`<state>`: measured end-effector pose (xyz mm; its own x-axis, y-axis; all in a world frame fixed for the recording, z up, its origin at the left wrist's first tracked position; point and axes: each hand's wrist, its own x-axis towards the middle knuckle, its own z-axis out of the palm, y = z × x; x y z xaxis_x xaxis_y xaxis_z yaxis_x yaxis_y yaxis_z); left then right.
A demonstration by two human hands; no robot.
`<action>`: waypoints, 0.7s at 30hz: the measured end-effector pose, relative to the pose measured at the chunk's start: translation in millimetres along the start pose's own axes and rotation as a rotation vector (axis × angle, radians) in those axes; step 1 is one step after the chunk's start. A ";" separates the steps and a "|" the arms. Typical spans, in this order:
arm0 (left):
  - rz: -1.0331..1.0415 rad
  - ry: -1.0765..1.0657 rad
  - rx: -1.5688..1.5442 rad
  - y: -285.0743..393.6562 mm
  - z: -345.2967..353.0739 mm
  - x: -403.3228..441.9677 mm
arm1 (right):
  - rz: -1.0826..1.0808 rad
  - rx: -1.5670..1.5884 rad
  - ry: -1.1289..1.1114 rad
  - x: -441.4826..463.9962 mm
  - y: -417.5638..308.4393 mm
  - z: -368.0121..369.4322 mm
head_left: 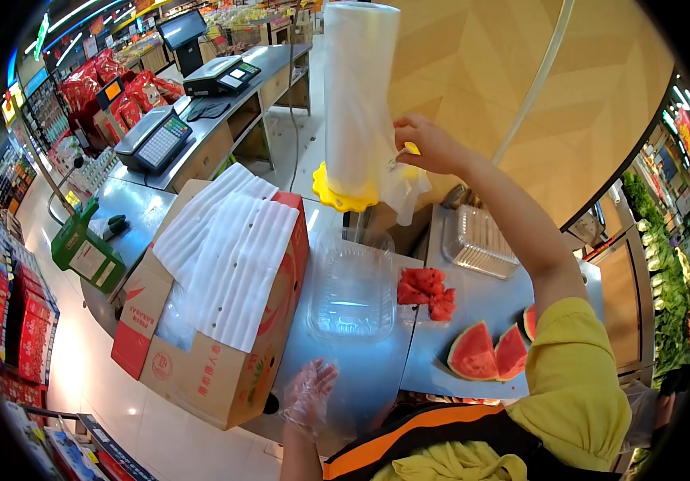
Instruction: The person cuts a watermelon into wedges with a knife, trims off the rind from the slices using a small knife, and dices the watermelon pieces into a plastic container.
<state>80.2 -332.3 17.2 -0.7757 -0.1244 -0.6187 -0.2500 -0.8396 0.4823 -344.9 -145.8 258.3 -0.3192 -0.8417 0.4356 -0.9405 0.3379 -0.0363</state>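
My right hand (pixel 429 144), bare, is raised beside an upright roll of clear plastic bags (pixel 359 96) on a yellow scalloped base (pixel 345 191). Its fingers pinch the loose plastic hanging from the roll. My left hand (pixel 311 393), in a clear plastic glove, is low over the metal counter (pixel 357 361), fingers spread and holding nothing. Between the hands lies an empty clear plastic tray (pixel 350 293). Red watermelon pieces (pixel 425 294) sit in a clear container to its right, with cut watermelon wedges (pixel 475 353) with rind nearer me.
A cardboard box (pixel 200 373) topped with white foam sheets (pixel 236 256) stands left of the tray. Stacked clear containers (pixel 479 240) lie at the back right. Further left are a green holder (pixel 88 248) and scales (pixel 154 140). A tan panel rises behind the roll.
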 end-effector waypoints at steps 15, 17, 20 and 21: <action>-0.016 0.072 0.003 -9.7 -2.9 3.6 | 0.570 0.353 0.001 26.6 63.3 20.4; -0.019 0.046 -0.014 -10.6 -3.3 4.1 | 0.557 0.264 -0.141 42.8 52.4 24.1; 0.000 0.057 0.042 -11.4 15.5 -1.8 | 0.579 0.198 0.159 44.7 52.5 45.7; 0.028 0.088 0.109 -11.6 23.0 -5.8 | 0.674 0.238 0.296 38.4 53.2 43.9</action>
<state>74.3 -309.7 29.5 -0.7306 -0.1965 -0.6539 -0.2943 -0.7735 0.5614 -412.3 -178.6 233.6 -0.8184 -0.3273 0.4723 -0.5648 0.6091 -0.5567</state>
